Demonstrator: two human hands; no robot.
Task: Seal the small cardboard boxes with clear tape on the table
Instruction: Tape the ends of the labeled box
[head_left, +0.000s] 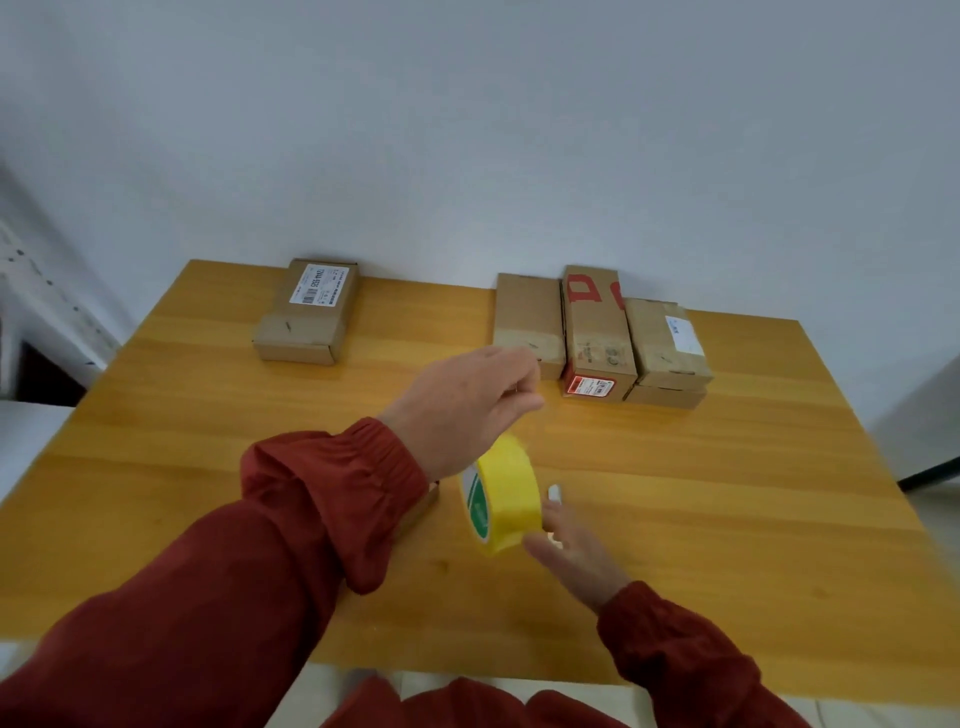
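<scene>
A yellow tape roll (506, 496) stands on edge over the middle of the wooden table (727, 493). My right hand (576, 551) grips it from the right side, and a small white thing shows by the fingers. My left hand (467, 405) is raised above the roll and pinches the free tape end (514, 441), which runs from the roll up to the fingertips. A small cardboard box (423, 501) lies under my left wrist, mostly hidden by the red sleeve.
One labelled cardboard box (306, 312) sits at the back left. At the back right a plain box (527, 317), a red-printed box (597, 327) and a box (667, 338) stacked on another stand side by side against the wall.
</scene>
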